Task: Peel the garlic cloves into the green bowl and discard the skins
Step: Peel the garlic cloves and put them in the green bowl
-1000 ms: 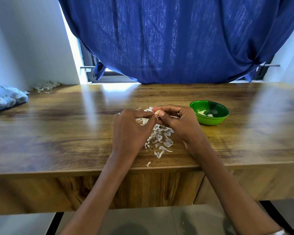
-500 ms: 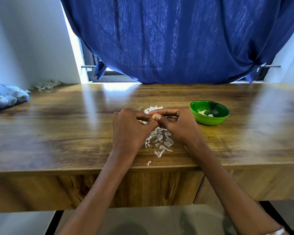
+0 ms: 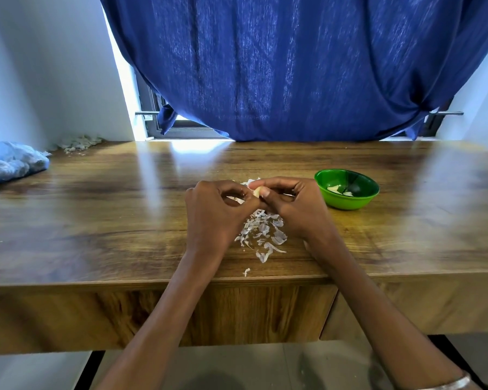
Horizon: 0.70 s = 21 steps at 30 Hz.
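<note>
You pinch one garlic clove (image 3: 256,191) between both hands, left hand (image 3: 217,212) and right hand (image 3: 296,209), just left of the green bowl (image 3: 346,189), likely so skins (image 3: 261,235) drop beside it.

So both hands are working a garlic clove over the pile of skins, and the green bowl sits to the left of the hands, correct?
Not quite. The head view shows the green bowl to the right of the hands, beside the right hand. The rest holds: it and the left hand work a garlic clove over the skins.
</note>
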{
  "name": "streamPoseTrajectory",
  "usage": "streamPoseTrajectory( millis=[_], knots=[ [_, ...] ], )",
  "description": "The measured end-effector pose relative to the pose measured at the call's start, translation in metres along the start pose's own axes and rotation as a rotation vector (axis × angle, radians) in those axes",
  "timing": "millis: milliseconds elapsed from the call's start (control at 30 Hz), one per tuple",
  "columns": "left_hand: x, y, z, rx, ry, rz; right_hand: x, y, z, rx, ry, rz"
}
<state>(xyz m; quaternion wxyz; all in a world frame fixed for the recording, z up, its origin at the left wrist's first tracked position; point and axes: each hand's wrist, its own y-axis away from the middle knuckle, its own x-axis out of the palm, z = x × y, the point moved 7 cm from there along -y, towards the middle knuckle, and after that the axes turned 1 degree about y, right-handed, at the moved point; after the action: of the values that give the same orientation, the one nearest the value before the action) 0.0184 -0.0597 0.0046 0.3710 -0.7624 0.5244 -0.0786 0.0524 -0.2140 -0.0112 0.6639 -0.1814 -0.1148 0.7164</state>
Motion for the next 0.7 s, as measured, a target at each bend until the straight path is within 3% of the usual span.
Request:
streamPoseTrajectory(
  millis=[133,400,700],
  knots=[
    [-0.0009,0.0015,-0.0049,0.007,0.010,-0.018,-0.0019,0.0003,0.0013,-0.014,-0.025,-0.020],
    [0.0006,-0.0005,0.0022,0.001,-0.039,0.012,-0.0025,-0.0015,-0.0014,-0.069,0.221,-0.025],
    [-0.0027,-0.0009,0.0007,-0.010,0.016,0.003,-0.0020,-0.0001,0.0002,-0.079,0.160,-0.021]
  ],
)
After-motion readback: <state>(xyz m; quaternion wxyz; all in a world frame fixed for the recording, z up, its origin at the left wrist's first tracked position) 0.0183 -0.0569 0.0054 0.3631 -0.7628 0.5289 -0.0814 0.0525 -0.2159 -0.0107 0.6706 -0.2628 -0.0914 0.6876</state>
